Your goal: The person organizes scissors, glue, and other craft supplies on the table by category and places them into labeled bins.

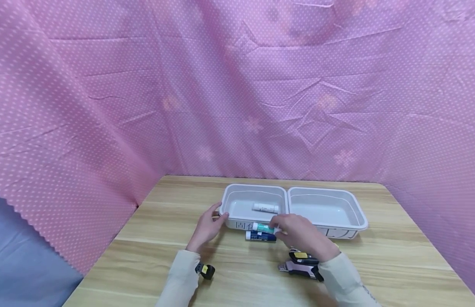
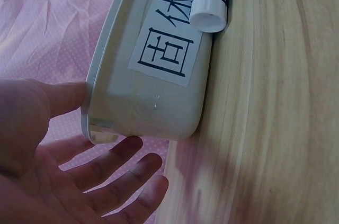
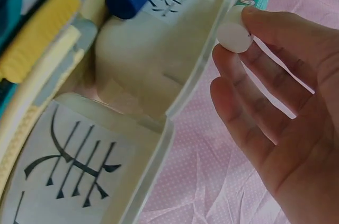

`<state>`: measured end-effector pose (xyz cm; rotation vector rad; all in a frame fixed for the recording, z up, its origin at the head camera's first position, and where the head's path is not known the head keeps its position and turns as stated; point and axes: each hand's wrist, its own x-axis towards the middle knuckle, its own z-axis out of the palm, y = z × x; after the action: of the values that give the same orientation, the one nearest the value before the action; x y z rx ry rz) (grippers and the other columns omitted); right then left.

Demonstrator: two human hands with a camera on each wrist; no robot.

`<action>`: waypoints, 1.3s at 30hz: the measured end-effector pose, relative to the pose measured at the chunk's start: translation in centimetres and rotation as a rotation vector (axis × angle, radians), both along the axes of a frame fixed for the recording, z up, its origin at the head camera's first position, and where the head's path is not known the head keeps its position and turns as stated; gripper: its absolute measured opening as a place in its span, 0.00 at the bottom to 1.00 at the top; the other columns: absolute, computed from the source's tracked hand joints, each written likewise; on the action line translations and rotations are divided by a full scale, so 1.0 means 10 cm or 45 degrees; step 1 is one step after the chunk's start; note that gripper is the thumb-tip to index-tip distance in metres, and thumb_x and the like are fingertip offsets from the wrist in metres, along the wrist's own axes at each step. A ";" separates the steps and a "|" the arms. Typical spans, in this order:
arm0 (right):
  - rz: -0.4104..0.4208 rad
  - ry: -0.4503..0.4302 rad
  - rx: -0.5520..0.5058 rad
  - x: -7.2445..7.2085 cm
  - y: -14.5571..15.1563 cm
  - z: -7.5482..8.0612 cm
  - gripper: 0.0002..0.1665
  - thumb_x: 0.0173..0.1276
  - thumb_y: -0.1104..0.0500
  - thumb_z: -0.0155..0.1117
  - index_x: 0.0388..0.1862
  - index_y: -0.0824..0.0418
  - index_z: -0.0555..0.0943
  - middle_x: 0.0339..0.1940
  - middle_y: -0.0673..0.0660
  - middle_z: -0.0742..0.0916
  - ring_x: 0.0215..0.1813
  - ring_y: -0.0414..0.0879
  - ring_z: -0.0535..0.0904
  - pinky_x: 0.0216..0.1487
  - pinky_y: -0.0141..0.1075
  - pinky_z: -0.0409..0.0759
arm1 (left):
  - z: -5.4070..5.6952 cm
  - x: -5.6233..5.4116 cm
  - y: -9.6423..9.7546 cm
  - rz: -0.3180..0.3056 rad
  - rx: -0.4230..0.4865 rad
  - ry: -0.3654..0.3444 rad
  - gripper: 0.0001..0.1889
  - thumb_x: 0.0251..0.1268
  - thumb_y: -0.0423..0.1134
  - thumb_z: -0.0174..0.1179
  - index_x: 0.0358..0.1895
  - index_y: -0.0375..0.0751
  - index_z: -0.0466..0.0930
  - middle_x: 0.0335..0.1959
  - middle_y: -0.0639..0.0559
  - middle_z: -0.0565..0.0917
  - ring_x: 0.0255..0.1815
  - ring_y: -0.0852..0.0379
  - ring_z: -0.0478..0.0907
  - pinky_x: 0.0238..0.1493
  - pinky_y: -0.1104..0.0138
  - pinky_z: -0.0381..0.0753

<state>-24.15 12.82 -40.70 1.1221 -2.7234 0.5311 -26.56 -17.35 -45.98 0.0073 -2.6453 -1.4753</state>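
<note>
My left hand (image 1: 206, 228) holds the left front corner of a white plastic bin (image 1: 237, 211), thumb at the rim and fingers round the outside. A white glue stick (image 1: 266, 208) lies inside that bin. Between thumb and fingertips, my right hand (image 1: 298, 232) pinches a green-labelled glue stick (image 1: 263, 228) by its white end, at the bin's front rim. A dark blue glue stick (image 1: 261, 236) with a white end lies on the table along the bin's front wall. The blue stick (image 2: 210, 1) partly covers the bin's paper label (image 2: 164, 54) in the left wrist view.
A second white bin (image 1: 322, 211) adjoins on the right, its front labelled in black characters. Below my right hand lie a black-and-yellow utility knife (image 1: 302, 257) and a pinkish one (image 1: 298, 269). Pink dotted cloth (image 1: 268, 106) hangs behind the wooden table (image 1: 145, 256).
</note>
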 end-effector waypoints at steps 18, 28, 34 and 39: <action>-0.169 0.062 -0.208 -0.15 0.02 0.13 0.13 0.62 0.64 0.76 0.44 0.53 0.86 0.39 0.49 0.90 0.41 0.43 0.86 0.40 0.37 0.86 | 0.02 -0.03 0.01 -0.002 0.001 -0.008 0.31 0.76 0.45 0.59 0.77 0.37 0.65 0.62 0.31 0.79 0.60 0.37 0.81 0.57 0.53 0.86; -0.279 0.077 -0.294 -0.25 -0.05 0.14 0.11 0.63 0.64 0.75 0.44 0.55 0.87 0.41 0.50 0.90 0.43 0.45 0.87 0.44 0.42 0.88 | 0.02 -0.06 -0.04 -0.004 -0.003 0.006 0.32 0.77 0.46 0.59 0.77 0.36 0.64 0.62 0.31 0.80 0.60 0.38 0.81 0.58 0.52 0.85; -0.285 0.132 -0.311 -0.27 -0.08 0.10 0.11 0.63 0.64 0.76 0.43 0.56 0.87 0.41 0.52 0.91 0.42 0.46 0.87 0.42 0.42 0.88 | 0.01 -0.07 -0.03 -0.009 -0.006 0.000 0.31 0.77 0.46 0.58 0.77 0.37 0.64 0.62 0.32 0.80 0.60 0.38 0.81 0.58 0.52 0.85; -0.293 0.173 -0.335 -0.30 -0.09 0.04 0.11 0.63 0.64 0.76 0.43 0.56 0.87 0.40 0.52 0.91 0.41 0.46 0.87 0.39 0.42 0.88 | -0.01 -0.07 -0.03 -0.015 -0.003 0.032 0.31 0.77 0.45 0.58 0.76 0.36 0.65 0.61 0.31 0.81 0.60 0.37 0.81 0.58 0.52 0.85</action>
<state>-27.10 11.93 -40.32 0.7421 -2.5285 0.7221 -27.31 -17.68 -46.04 -0.0272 -2.6318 -1.4656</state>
